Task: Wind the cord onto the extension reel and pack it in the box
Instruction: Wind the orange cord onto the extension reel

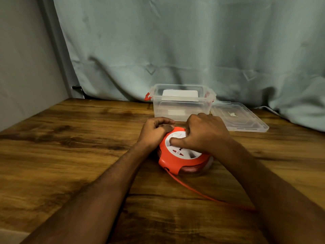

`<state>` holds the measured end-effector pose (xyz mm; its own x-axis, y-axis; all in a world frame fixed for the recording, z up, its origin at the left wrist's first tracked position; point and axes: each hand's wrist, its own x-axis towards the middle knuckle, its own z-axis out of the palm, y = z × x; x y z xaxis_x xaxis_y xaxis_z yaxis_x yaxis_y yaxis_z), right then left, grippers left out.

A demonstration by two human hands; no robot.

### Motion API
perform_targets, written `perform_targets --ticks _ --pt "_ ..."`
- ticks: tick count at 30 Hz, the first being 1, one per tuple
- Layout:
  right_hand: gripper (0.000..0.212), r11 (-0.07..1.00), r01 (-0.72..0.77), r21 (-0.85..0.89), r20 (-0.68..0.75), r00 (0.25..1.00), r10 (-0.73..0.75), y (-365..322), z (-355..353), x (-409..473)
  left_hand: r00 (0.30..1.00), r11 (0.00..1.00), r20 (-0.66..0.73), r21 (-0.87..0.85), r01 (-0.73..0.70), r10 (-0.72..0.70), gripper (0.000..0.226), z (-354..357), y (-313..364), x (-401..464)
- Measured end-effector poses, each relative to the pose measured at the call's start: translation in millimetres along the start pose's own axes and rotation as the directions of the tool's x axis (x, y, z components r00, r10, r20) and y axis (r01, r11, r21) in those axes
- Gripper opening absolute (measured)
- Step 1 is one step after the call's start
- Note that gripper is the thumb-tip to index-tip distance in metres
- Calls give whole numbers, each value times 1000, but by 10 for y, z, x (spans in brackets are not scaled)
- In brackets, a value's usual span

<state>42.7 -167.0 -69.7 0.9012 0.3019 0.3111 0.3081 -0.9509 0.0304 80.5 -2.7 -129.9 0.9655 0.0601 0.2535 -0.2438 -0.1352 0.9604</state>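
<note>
Wooden tabletop (73,138) under my arms, a pale curtain (175,41) hanging behind. Near its middle lies the orange extension reel (173,160). My left hand (154,132) curls closed over the reel's far-left edge to steady it, and my right hand (204,133) rests on the white socket face, one fingertip pressed into it as if to turn it. Winding looks unfinished to me: a length of orange cord (202,195) trails loose toward my right elbow. Just behind the reel the clear box (181,103) waits open, its lid (241,118) beside it; packing remains.
</note>
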Motion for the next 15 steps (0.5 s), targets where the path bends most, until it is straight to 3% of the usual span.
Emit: perform_targets --ticks 11,15 --pt "73 990 -136 -27 37 990 137 -40 14 -15 1000 1000 10 3 21 -21 20 19 55 -39" --pt "44 999 -25 47 33 999 23 -5 -43 -6 1000 1000 4 4 22 -22 20 12 46 -31"
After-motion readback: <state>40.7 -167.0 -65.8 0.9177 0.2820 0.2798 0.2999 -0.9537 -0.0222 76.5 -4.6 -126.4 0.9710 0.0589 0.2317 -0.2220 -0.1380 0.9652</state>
